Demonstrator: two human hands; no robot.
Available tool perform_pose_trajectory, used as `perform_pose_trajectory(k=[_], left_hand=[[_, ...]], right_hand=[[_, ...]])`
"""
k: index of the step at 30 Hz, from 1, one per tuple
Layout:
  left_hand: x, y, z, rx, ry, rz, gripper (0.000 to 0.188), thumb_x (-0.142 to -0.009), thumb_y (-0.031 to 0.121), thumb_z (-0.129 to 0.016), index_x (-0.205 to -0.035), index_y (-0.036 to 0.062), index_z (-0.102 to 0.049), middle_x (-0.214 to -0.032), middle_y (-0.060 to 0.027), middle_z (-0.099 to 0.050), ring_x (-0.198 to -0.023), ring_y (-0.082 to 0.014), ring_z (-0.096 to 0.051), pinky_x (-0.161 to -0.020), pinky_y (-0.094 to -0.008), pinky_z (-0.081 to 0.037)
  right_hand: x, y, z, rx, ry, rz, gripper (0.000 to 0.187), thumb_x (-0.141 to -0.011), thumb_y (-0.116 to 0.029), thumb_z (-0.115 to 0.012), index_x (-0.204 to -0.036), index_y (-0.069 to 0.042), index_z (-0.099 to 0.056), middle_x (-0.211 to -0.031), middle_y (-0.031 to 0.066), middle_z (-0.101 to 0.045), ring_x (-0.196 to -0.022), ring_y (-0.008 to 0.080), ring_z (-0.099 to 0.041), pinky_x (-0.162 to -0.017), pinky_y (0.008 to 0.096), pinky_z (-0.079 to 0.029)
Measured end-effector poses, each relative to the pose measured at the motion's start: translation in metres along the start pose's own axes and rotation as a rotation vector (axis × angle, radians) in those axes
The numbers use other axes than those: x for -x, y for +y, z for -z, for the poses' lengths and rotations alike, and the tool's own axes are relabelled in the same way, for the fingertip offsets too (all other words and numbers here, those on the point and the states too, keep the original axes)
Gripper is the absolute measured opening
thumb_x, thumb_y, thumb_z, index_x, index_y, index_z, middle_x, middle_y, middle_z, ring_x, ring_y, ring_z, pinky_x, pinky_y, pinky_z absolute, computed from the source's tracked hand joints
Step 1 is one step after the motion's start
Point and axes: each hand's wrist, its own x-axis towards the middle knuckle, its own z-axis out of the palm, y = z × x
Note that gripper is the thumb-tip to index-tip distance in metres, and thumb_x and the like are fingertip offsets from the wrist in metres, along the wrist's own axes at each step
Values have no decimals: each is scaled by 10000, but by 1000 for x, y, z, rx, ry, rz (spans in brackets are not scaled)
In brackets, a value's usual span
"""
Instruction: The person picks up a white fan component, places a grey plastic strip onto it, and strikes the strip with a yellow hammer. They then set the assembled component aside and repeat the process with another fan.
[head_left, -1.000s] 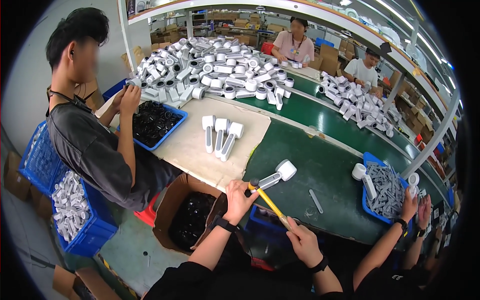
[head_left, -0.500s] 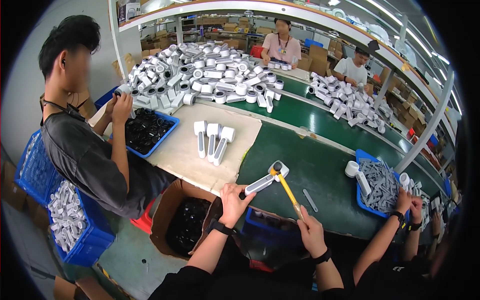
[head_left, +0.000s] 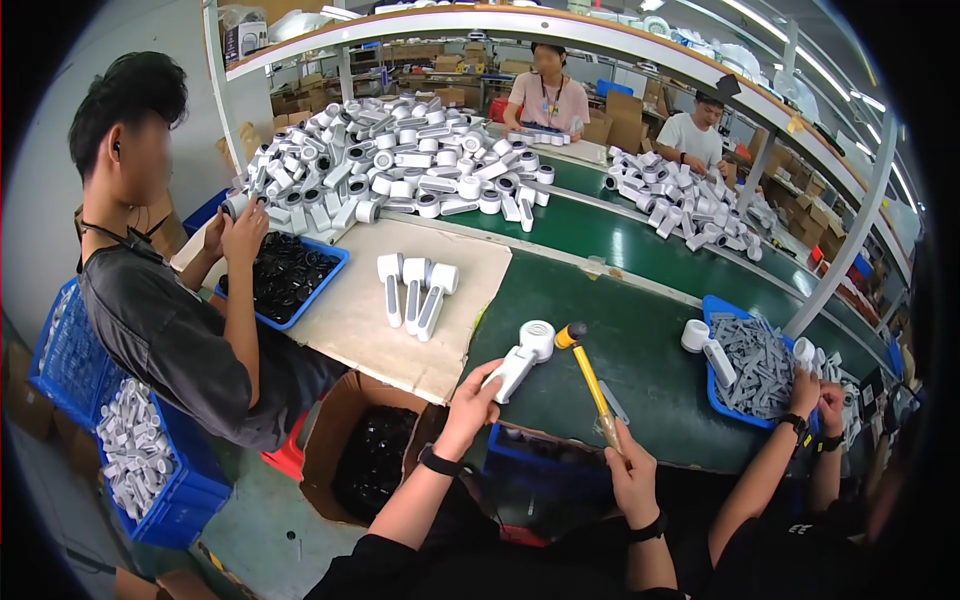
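My left hand (head_left: 466, 412) grips the handle end of a white round-headed handheld unit (head_left: 519, 364), which lies tilted over the green work surface with its ringed round end facing up. My right hand (head_left: 632, 478) is closed round the lower handle of a small mallet (head_left: 590, 375) with a yellow shaft and a yellow and black head. The mallet head is beside the unit's round end, to its right, apart from it. Partly behind the mallet shaft lies a loose grey strip (head_left: 618, 404).
Three finished-looking white units (head_left: 416, 295) lie on the beige sheet (head_left: 470, 265). Blue trays hold black discs (head_left: 290, 272) and grey strips (head_left: 750, 355). A large pile of white units (head_left: 400, 160) is behind. Co-workers sit left, right and across. An open carton (head_left: 325, 440) stands below the edge.
The mallet head has come off the unit and moved right. My left hand has turned the unit, so its grey strip side no longer shows. The view has shifted slightly.
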Motion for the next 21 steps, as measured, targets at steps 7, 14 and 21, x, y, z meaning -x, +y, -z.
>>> perform_pose_trajectory(k=[7,14,21], left_hand=[[10,-27,19,-670,385,-520,425,-902,272,-736,-1235,32,-626,-931,-138,-650,-843,-250,-632,-738,-371,-506],[5,-29,31,-893,512,-612,261,-745,233,-819,-914,61,-721,-908,-134,-682,-911,-354,-615,-817,-455,-486],[2,-28,32,-919,508,-638,256,-734,237,-823,-899,57,-746,-860,-118,-673,-899,-310,-591,-842,-415,-436]], right_hand=[[-1,-7,-8,-140,-148,-139,503,-906,4,-624,-1401,-4,-538,-832,21,-606,-710,92,-536,-674,252,-464],[-18,-20,-33,106,-98,210,498,-903,-100,-666,-1391,-133,-578,-774,135,-574,-692,294,-597,-632,372,-481],[-17,-31,-39,181,-246,194,463,-909,-117,-655,-1367,-148,-595,-796,119,-598,-706,333,-620,-627,418,-494]])
